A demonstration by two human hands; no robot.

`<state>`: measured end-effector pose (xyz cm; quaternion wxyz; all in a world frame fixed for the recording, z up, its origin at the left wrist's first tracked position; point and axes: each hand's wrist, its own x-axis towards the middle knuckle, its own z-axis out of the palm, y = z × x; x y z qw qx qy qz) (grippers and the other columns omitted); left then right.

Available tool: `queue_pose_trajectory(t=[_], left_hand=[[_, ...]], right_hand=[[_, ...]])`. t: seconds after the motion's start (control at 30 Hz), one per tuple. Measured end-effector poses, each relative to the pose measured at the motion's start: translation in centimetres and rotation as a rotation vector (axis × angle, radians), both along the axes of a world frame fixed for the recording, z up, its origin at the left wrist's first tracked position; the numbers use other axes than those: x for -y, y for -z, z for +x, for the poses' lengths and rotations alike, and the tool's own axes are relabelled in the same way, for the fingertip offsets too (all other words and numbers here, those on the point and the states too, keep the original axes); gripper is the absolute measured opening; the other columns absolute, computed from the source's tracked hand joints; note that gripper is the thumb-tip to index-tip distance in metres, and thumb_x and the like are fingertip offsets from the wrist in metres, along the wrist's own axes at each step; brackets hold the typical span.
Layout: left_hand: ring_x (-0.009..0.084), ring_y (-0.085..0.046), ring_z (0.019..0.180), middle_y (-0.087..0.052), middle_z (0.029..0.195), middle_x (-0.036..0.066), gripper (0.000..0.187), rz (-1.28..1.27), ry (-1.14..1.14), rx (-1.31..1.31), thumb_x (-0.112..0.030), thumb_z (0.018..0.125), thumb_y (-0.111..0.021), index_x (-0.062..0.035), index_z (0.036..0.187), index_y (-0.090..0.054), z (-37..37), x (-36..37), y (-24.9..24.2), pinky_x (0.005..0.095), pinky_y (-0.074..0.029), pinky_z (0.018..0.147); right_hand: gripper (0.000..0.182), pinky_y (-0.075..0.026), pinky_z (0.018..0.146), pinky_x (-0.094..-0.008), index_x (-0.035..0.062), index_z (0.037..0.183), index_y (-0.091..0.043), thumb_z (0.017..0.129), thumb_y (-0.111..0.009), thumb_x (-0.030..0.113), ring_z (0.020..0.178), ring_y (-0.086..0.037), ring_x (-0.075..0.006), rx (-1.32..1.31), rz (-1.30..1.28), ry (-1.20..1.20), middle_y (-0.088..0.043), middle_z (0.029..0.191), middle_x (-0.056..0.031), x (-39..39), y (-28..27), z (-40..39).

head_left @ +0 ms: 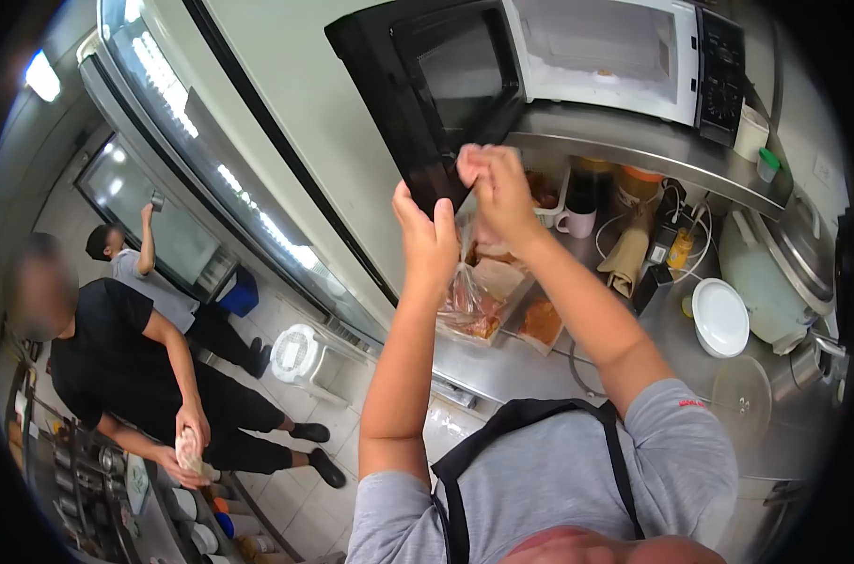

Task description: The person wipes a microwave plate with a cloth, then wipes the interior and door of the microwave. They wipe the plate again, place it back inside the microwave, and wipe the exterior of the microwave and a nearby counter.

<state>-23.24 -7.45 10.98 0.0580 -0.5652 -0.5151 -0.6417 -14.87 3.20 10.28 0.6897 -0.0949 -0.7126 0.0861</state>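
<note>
The left grip (424,235), at the frame's centre, is released, thumb apart from the fingers; the right grip (502,193) beside it has curled fingers, and whether they pinch anything I cannot tell. Just below both, the clear plastic bag (469,303) of reddish food sits over the steel desk (521,373). It looks limp, probably slick and weighty, so its gathered top seems the best hold, a palm beneath. The microwave door (453,80), upper middle, looks stiff, best taken by its edge.
</note>
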Motion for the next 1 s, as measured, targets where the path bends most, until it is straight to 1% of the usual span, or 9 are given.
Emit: queue_pose_trajectory(t=[0.23,0.33,0.4,0.43,0.5,0.57,0.73,0.93,1.0], left_hand=[[0.039,-0.035,0.108,-0.031,0.116,0.03,0.052,0.019,-0.048,-0.066,-0.01,0.082,-0.045,0.0121,0.12,-0.017,-0.7,-1.0,1.2,0.0406,-0.026,0.095],[0.0386,-0.036,0.107,-0.031,0.116,0.03,0.052,0.036,-0.005,-0.077,-0.009,0.082,-0.045,0.0117,0.12,-0.017,-1.1,-1.5,1.6,0.0408,-0.026,0.094],[0.0383,-0.037,0.107,-0.031,0.116,0.029,0.052,0.021,-0.002,-0.077,-0.009,0.082,-0.045,0.0117,0.12,-0.016,-1.1,-1.4,1.6,0.0408,-0.027,0.094],[0.0386,-0.036,0.107,-0.03,0.117,0.03,0.054,0.016,0.012,-0.078,-0.01,0.083,-0.044,0.0125,0.121,-0.015,-1.0,-1.2,1.4,0.0407,-0.026,0.094],[0.039,-0.035,0.108,-0.029,0.117,0.031,0.055,0.001,0.013,-0.092,-0.011,0.083,-0.044,0.0131,0.121,-0.013,-1.3,-1.2,1.7,0.0409,-0.026,0.095],[0.0403,-0.035,0.109,-0.029,0.118,0.032,0.056,-0.013,0.02,-0.074,-0.012,0.083,-0.043,0.014,0.121,-0.012,-1.2,-1.2,1.8,0.0415,-0.024,0.095],[0.0366,-0.036,0.107,-0.03,0.118,0.03,0.054,0.008,-0.024,-0.086,-0.012,0.084,-0.04,0.0119,0.123,-0.011,-1.0,-1.5,1.7,0.0396,-0.026,0.094],[0.031,-0.034,0.11,-0.028,0.121,0.027,0.053,0.006,-0.026,-0.063,-0.016,0.086,-0.036,0.0098,0.124,-0.01,0.1,-0.7,1.0,0.0359,-0.025,0.095],[0.0301,-0.031,0.113,-0.026,0.122,0.027,0.054,-0.036,-0.039,-0.023,-0.017,0.086,-0.038,0.0099,0.124,-0.011,0.1,-0.7,1.0,0.0348,-0.023,0.096]], right_hand=[[0.024,-0.044,0.059,-0.0389,0.0051,0.075,-0.06,0.082,-0.046,0.022,0.063,-0.057,-0.0351,0.278,-0.204,0.369,-0.058,0.063,-0.0177,-18.8,-4.1,0.7],[0.026,-0.044,0.059,-0.0421,0.0071,0.075,-0.063,0.079,-0.048,0.028,0.07,-0.061,-0.0311,0.079,-0.847,0.115,-0.062,0.074,-0.0195,-22.9,-4.9,0.7],[0.031,-0.045,0.055,-0.0404,0.0064,0.091,-0.056,0.086,-0.037,0.031,0.068,-0.059,-0.0291,-0.05,-0.241,0.248,-0.061,0.08,-0.0156,-27.1,-1.3,-1.7],[0.033,-0.045,0.056,-0.0392,0.0058,0.096,-0.053,0.089,-0.033,0.03,0.068,-0.059,-0.0279,-0.046,-0.161,0.253,-0.06,0.08,-0.0141,-25.2,-1.7,-1.7],[0.026,-0.045,0.066,-0.0355,0.0032,0.09,-0.053,0.088,-0.033,0.019,0.074,-0.057,-0.0245,0.196,-0.886,-0.004,-0.057,0.069,-0.0129,-19.4,-3.1,-1.1],[0.019,-0.044,0.066,-0.0376,0.0019,0.082,-0.057,0.074,-0.04,-0.002,0.072,-0.056,-0.0322,-0.054,-0.187,0.151,-0.056,0.072,-0.0175,-15.2,-2.8,-1.9],[0.032,-0.041,0.08,-0.0357,0.0012,0.089,-0.057,0.064,-0.041,-0.012,0.089,-0.052,-0.0325,0.067,-0.128,0.3,-0.053,0.092,-0.0162,-3.5,-3.0,-0.8],[0.018,-0.045,0.068,-0.0272,0.0023,0.089,-0.058,0.081,-0.042,0.004,0.071,-0.057,-0.0199,-0.019,-0.637,-0.411,-0.056,0.073,-0.0089,-0.6,-5.2,2.9],[0.019,-0.043,0.061,-0.0268,0.0053,0.094,-0.056,0.083,-0.041,0.011,0.065,-0.053,-0.0186,-0.089,-0.764,-0.368,-0.055,0.073,-0.0068,-3.6,-5.1,3.7]])
